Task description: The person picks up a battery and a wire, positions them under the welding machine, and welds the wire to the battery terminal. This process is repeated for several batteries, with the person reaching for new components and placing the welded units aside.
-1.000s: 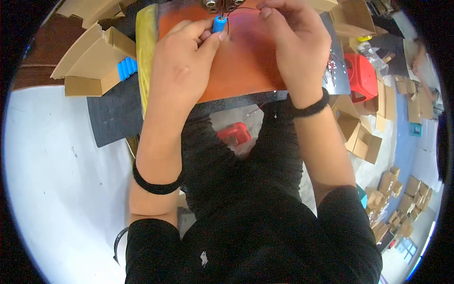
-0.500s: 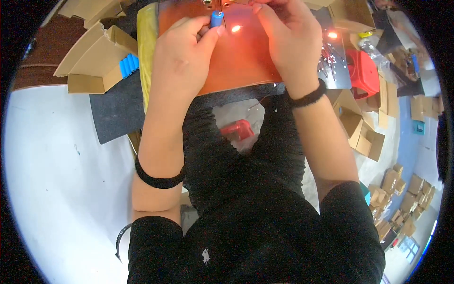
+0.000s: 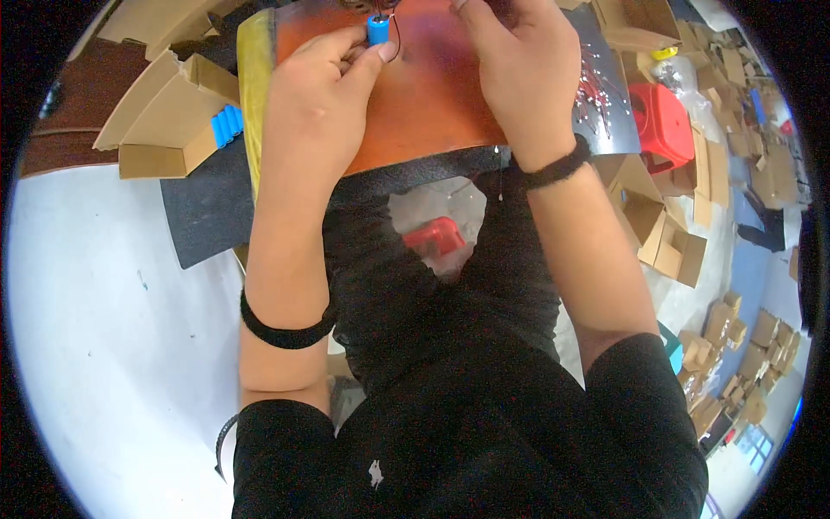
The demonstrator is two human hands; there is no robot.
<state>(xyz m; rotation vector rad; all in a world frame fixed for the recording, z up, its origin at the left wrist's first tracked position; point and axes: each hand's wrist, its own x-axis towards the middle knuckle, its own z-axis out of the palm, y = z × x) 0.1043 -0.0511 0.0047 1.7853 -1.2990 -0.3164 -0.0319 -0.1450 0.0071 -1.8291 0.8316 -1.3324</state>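
My left hand is closed, with thumb and fingers pinched round a blue cylindrical battery cell that stands upright near the top edge. A thin dark wire curves down beside the cell. Just above the cell's top is a dark machine part, mostly cut off by the view's edge; I cannot tell whether they touch. Over the board's right half, my right hand is closed, fingertips pinched at the top edge. Whatever it holds is too small or hidden. Beneath both hands lies an orange-brown board.
Left of the board, an open cardboard box holds several blue cells. Several red and dark wires with pale tips lie on a grey plate right of my right hand. Beyond stand a red stool and more cardboard boxes.
The bright orange glow and light spots at the board have gone. My left hand and the cell have shifted slightly left; my right hand has moved slightly up and left.
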